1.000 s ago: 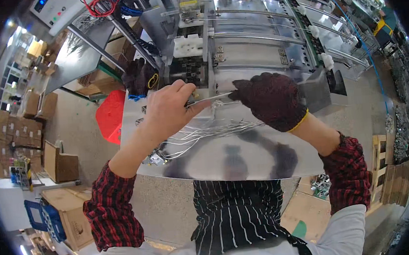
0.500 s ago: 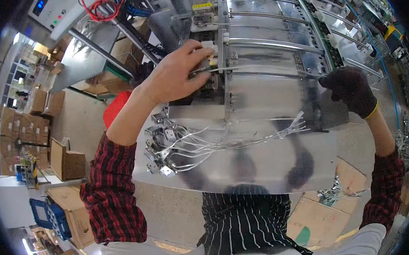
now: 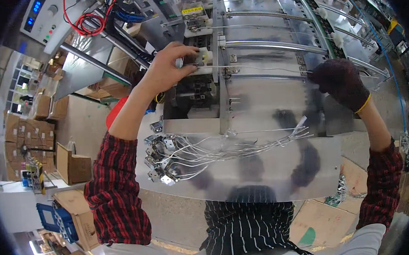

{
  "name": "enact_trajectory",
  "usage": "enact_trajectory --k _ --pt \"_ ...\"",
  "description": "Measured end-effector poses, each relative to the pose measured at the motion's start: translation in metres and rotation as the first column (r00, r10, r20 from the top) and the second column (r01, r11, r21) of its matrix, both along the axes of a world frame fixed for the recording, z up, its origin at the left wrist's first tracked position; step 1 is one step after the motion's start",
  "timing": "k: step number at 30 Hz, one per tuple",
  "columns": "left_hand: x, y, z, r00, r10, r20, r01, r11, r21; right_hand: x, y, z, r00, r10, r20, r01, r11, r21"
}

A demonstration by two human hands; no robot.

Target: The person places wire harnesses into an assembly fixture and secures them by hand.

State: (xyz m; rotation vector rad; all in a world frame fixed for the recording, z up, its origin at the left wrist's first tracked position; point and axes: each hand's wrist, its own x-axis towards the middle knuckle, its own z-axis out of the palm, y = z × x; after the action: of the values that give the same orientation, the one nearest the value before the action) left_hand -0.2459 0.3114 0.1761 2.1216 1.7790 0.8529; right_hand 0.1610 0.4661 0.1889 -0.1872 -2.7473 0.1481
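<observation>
A person stands at a shiny metal table (image 3: pixel 274 174) in front of a machine, both arms raised and spread wide apart. The bare left hand (image 3: pixel 169 70) reaches up and forward, wrist bent, its fingertips (image 3: pixel 191 62) pressed together in a pinching grip on a small white connector (image 3: pixel 203 57) at one end of a thin wire (image 3: pixel 257 68). The wire stretches nearly straight across the machine's steel plate to the right hand (image 3: pixel 338 84), which wears a dark knit glove with a yellow cuff. That hand is curled closed around the wire's far end, knuckles facing up, forearm angled up from the lower right. Both sleeves are red and black plaid.

On the table below the hands lies a bundle of finished wires (image 3: pixel 225 147), their metal terminal pieces (image 3: pixel 158 159) fanned out at the left end and loose tips at the right. A control box (image 3: pixel 47 20) with red cables sits at the upper left.
</observation>
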Motion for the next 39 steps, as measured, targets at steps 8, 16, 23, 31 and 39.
enact_trajectory --k 8,16,23,31,39 --pt "0.015 -0.004 -0.017 0.915 0.103 -0.39 0.014 0.958 0.285 0.03 0.003 0.0 0.958 -0.287 0.008 0.271 0.895 -0.354" --pt "0.034 -0.009 -0.012 0.904 0.164 -0.394 -0.052 0.958 0.28 0.119 0.036 0.004 0.834 -0.547 0.067 0.521 0.742 -0.422" --pt "0.032 -0.009 -0.014 0.906 0.173 -0.386 -0.072 0.962 0.262 0.141 0.052 -0.007 0.767 -0.605 0.211 0.637 0.758 -0.143" --pt "0.041 -0.01 -0.012 0.856 0.221 -0.467 -0.128 0.966 0.223 0.155 0.097 0.0 0.421 -0.744 0.518 0.595 0.658 0.461" --pt "0.015 -0.037 -0.021 0.917 0.142 -0.372 -0.041 0.963 0.267 -0.092 -0.049 -0.023 0.944 -0.21 -0.255 0.249 0.96 0.13"
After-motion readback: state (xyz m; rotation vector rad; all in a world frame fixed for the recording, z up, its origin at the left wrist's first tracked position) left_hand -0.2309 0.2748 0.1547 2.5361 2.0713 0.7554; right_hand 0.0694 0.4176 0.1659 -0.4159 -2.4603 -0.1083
